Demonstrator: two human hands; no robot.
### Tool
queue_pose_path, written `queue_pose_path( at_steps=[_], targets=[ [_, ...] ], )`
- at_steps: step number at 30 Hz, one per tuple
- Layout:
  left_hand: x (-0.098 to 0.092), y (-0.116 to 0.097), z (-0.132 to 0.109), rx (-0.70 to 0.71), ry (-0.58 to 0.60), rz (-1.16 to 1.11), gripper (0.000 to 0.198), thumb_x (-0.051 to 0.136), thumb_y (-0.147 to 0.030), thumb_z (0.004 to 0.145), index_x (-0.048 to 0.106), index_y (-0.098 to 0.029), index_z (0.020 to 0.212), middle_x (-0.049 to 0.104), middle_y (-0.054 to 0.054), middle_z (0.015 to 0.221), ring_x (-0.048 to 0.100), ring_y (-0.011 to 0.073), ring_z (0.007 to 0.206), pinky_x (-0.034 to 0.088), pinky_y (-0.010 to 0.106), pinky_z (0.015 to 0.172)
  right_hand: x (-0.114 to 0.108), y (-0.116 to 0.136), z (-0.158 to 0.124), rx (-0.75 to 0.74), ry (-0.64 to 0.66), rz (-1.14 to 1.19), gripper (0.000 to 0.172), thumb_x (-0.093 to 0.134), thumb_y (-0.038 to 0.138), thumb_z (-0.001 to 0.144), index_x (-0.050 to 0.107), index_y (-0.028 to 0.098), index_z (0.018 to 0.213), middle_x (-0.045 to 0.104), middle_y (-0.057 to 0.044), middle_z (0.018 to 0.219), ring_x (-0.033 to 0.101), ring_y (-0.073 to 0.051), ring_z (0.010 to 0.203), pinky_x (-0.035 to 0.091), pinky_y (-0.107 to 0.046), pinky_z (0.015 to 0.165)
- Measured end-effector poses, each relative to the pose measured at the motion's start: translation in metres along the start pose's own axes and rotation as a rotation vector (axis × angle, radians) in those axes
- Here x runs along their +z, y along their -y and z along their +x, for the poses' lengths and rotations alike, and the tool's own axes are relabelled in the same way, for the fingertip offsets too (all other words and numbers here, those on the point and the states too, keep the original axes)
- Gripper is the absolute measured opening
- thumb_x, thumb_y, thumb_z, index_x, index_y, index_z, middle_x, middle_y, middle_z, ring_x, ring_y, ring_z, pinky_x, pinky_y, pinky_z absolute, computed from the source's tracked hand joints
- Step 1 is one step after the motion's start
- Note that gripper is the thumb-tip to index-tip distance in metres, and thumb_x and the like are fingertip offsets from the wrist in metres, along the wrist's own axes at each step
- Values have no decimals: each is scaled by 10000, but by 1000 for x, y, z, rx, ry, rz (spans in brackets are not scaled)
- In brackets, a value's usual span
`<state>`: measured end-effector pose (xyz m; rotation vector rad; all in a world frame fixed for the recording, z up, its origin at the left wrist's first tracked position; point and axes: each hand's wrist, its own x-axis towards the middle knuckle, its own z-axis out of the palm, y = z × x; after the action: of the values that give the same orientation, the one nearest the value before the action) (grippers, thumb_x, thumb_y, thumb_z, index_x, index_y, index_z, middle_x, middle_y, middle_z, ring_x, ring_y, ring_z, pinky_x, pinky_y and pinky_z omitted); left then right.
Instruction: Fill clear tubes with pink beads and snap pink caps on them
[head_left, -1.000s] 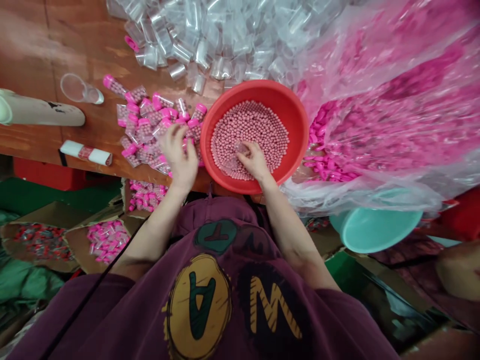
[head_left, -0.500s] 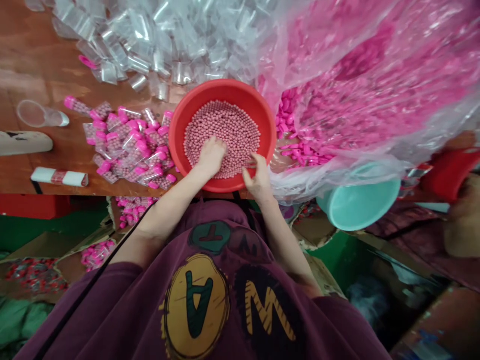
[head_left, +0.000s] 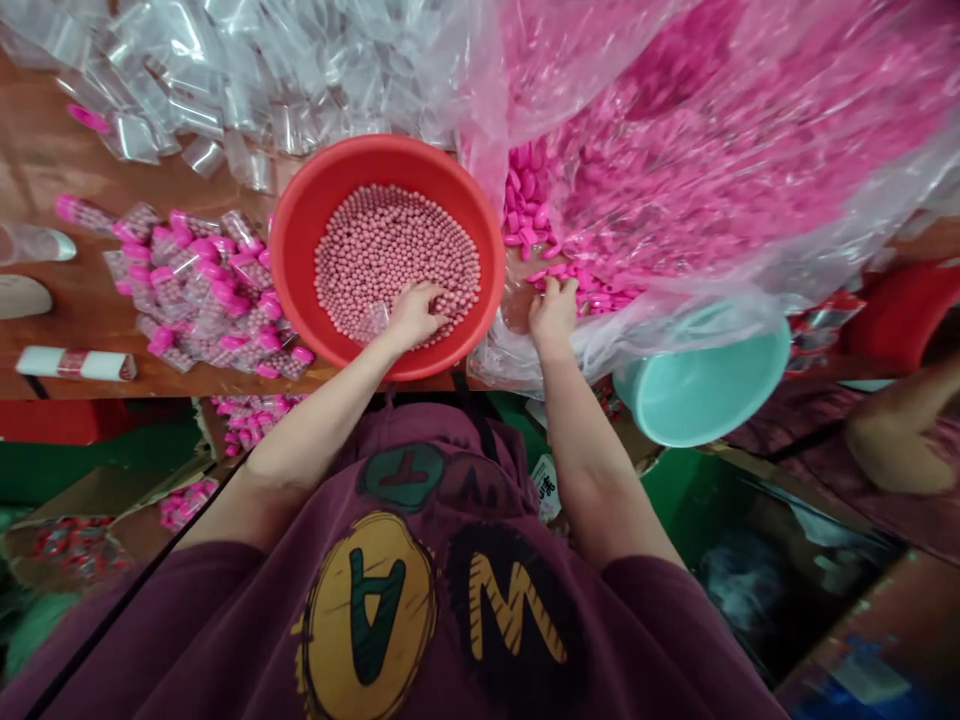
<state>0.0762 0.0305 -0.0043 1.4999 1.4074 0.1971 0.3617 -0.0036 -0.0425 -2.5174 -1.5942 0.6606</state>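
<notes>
Red plastic basin [head_left: 300, 230], pink beads [head_left: 397, 250] inside: left hand [head_left: 415, 315] curled over them at near rim, clear bag [head_left: 373, 322] just beside. Right hand [head_left: 553, 312] fingers bunched at pink caps [head_left: 525, 215], right of basin; grip hard to tell.

A bright, evenly lit view from overhead, with soft light whose source is out of frame and no hard shadows on the wooden bench [head_left: 45, 160]. Crisp white glare streaks across the clear plastic sheeting [head_left: 720, 200] and the small clear bags [head_left: 195, 80]. The area below the bench is dimmer, and the dark bin [head_left: 780, 590] at lower right sinks into shadow. Wide-angle distortion bows the bench edge and stretches the corners, and a forearm [head_left: 900, 440] at the right edge looks soft and blurred.
</notes>
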Motion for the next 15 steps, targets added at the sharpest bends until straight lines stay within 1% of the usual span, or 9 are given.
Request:
queue_pose_path(
  at_steps=[3,5,7,9,10,12,13,15],
  targets=[
    [-16,0,-13,-47,21,-415,317,820,-184,726,823,-138,1039,796,83,1082,707,278,1139,518,443,1144,-5,5,10,-10,7,-32,356,574,207,977,736,76,1265,629,-271,1354,604,-370,1256,479,-603,1139],
    [-22,-3,-23,-51,73,-678,302,843,-230,745,829,-149,1036,816,80,1059,727,262,1167,511,433,1167,-11,5,12,-16,-32,55,300,592,237,987,739,84,1198,668,-254,1306,611,-361,1266,462,-601,1169],
    [-26,-7,-32,-45,136,-885,343,865,-295,779,826,-165,1094,829,86,1090,746,248,1178,509,439,1186,-17,7,10,15,-91,255,279,572,320,1024,720,114,1139,716,-201,1184,659,-321,1178,502,-560,1138],
    [-27,-10,-40,-47,188,-1038,408,879,-342,814,807,-165,1174,829,100,1135,771,233,1127,537,431,1159,-25,14,3,93,-141,552,348,549,485,1047,681,170,1114,725,-114,1017,703,-274,1007,581,-501,1009],
    [-28,-11,-43,-50,209,-1097,439,882,-356,830,791,-162,1214,827,106,1149,780,227,1100,555,417,1132,-30,21,-3,125,-148,716,399,558,573,1032,660,199,1127,714,-76,958,712,-255,925,608,-473,929],
    [-29,-14,-46,-60,253,-1181,484,885,-351,847,759,-163,1275,825,108,1147,789,216,1066,589,379,1063,-41,40,-18,132,-106,1005,476,628,676,965,634,255,1187,700,-28,911,715,-229,817,627,-429,813],
    [-30,-16,-47,-59,279,-1208,497,886,-335,847,744,-167,1293,823,104,1140,790,212,1059,598,363,1033,-47,53,-27,109,-57,1116,491,674,677,937,628,282,1225,705,-15,915,716,-219,794,631,-416,789],
    [-32,-20,-48,-38,319,-1239,527,898,-294,824,726,-177,1308,815,93,1139,788,203,1041,608,342,995,-56,81,-45,41,74,1258,482,751,621,907,632,332,1273,727,1,941,722,-202,797,637,-399,791]
  ],
)
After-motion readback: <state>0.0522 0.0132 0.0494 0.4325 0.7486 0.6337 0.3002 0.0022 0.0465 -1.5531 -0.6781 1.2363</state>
